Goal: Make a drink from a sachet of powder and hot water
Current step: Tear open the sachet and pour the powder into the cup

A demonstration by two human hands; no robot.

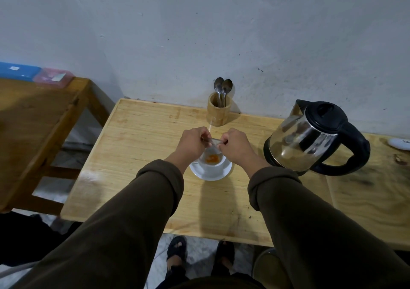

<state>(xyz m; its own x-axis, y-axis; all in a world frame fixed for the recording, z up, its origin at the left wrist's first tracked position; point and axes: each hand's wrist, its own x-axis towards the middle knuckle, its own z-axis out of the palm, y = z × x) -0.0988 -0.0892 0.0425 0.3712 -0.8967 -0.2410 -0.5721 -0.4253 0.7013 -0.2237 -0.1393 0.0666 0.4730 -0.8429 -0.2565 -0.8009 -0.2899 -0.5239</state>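
Single head view, looking forward and steeply down from above onto a table (155,133) against a wall (199,33). Wide-angle, close over the near edge; feet (177,253) visible below.

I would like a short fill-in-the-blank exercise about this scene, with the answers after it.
1. Both hands hold a sachet above the white ____.
2. The powder in the cup is ____ in colour.
3. Two spoons stand in a ____ holder.
4. The kettle stands to the ____ of the cup.

Answers: cup; orange; wooden; right
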